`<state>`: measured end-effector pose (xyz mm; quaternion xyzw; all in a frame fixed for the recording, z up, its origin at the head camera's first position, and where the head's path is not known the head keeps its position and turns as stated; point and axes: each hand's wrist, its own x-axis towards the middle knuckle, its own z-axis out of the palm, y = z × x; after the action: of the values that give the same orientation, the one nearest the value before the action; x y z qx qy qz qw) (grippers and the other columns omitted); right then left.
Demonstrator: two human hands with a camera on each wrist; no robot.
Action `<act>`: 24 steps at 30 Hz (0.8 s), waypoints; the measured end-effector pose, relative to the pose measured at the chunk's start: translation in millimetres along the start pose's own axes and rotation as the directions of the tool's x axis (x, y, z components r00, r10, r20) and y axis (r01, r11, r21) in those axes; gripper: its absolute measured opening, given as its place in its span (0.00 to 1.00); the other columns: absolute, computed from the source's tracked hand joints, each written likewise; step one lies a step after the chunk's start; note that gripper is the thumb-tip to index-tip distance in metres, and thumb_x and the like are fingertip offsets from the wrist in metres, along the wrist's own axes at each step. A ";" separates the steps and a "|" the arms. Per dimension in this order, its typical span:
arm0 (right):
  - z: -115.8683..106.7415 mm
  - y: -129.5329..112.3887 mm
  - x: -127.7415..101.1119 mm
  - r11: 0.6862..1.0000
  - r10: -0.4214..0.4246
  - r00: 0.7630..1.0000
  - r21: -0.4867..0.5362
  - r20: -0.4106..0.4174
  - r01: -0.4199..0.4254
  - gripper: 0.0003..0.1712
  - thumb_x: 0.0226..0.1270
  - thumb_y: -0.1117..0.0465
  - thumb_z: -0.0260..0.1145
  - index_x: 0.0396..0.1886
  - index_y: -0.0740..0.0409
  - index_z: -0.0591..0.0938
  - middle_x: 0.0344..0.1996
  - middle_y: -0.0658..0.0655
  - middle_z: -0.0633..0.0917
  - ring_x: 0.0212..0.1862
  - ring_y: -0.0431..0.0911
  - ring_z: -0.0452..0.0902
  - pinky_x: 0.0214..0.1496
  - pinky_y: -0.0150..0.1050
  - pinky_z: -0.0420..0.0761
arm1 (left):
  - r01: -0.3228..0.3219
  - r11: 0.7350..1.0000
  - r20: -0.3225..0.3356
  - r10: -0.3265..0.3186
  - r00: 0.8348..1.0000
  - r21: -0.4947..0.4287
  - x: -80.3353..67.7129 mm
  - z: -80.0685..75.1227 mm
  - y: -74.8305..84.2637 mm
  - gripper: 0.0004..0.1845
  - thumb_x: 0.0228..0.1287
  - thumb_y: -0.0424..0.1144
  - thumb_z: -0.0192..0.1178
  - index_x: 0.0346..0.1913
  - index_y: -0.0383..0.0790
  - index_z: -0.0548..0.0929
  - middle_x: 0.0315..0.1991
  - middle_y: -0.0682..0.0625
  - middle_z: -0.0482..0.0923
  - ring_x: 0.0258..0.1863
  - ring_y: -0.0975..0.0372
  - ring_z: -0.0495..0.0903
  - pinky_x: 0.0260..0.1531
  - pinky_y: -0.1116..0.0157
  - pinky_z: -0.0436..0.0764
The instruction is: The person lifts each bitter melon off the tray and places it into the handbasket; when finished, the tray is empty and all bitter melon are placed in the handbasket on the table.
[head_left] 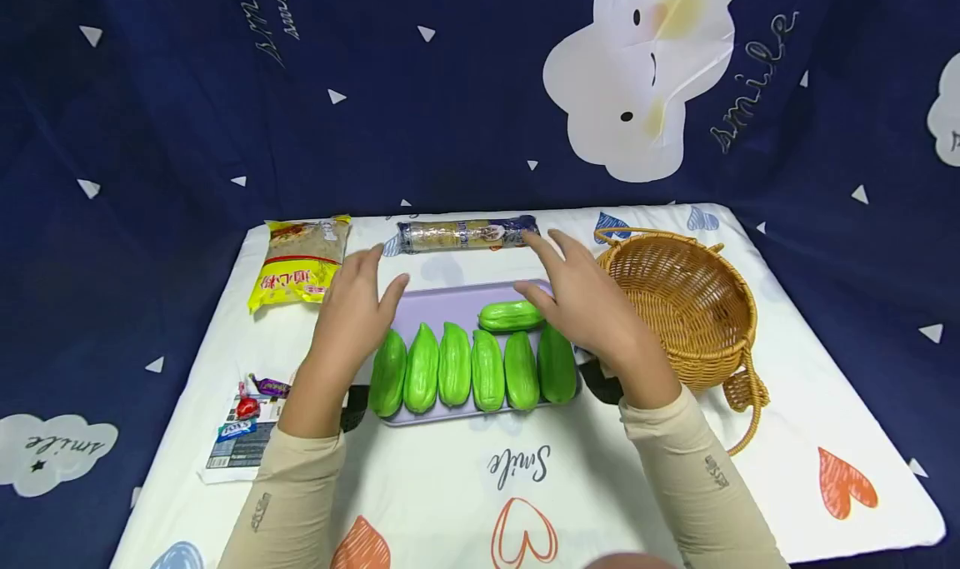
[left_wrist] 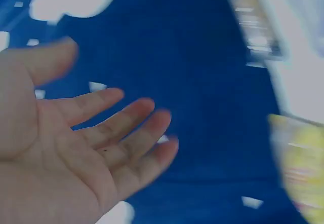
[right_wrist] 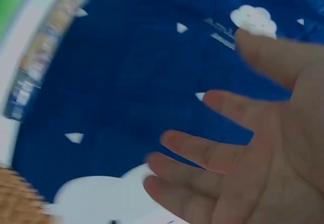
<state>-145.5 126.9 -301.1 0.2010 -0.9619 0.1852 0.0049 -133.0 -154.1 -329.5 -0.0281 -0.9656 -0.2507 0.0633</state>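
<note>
Both hands are raised over the two sides of a pale purple tray (head_left: 442,300). My left hand (head_left: 352,306) has its fingers spread and relaxed, and nothing lies in the bare palm in the left wrist view. Across from it, my right hand (head_left: 588,302) holds nothing either, its fingers apart. Several green, ridged, cucumber-like vegetables (head_left: 454,365) stand side by side in a row along the tray's near half. One more green vegetable (head_left: 510,316) lies crosswise behind the row, its right end close by the right hand in the head view.
A round wicker basket (head_left: 678,302) stands right of the tray. Behind the tray lies a long wrapped packet (head_left: 465,234). A yellow food bag (head_left: 300,262) is at the back left. Small wrapped sweets (head_left: 247,406) lie on a flat packet (head_left: 232,461) near the left forearm.
</note>
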 end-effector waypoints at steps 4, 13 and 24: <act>33.1 10.3 -26.1 0.997 0.054 0.999 0.063 -0.008 -0.053 0.33 0.72 0.53 0.57 0.72 0.61 0.63 0.65 0.69 0.70 0.65 0.62 0.68 0.65 0.57 0.69 | 0.157 0.987 0.082 -0.156 0.984 -0.013 -26.6 25.7 -43.6 0.24 0.74 0.36 0.47 0.66 0.24 0.67 0.60 0.28 0.69 0.60 0.36 0.69 0.58 0.41 0.69; 96.1 25.2 -62.0 0.984 0.174 0.984 0.031 -0.034 -0.173 0.31 0.68 0.61 0.57 0.69 0.67 0.65 0.64 0.72 0.69 0.64 0.65 0.68 0.59 0.59 0.74 | 0.283 0.956 0.280 -0.254 0.926 -0.071 -58.4 70.6 -84.2 0.22 0.71 0.28 0.41 0.65 0.23 0.68 0.57 0.31 0.75 0.60 0.37 0.71 0.59 0.43 0.70; 116.5 34.5 -78.3 0.964 0.257 0.965 0.060 0.058 -0.261 0.34 0.70 0.55 0.59 0.71 0.65 0.64 0.65 0.72 0.67 0.59 0.67 0.72 0.54 0.63 0.74 | 0.254 0.951 0.293 -0.195 0.936 -0.179 -69.4 76.4 -91.4 0.22 0.66 0.26 0.47 0.63 0.26 0.72 0.53 0.31 0.78 0.53 0.41 0.77 0.54 0.45 0.74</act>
<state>-79.4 144.6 -428.3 0.0781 -0.9730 0.2113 -0.0501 -80.4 -198.2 -449.0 0.0420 -0.9293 -0.3525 -0.1023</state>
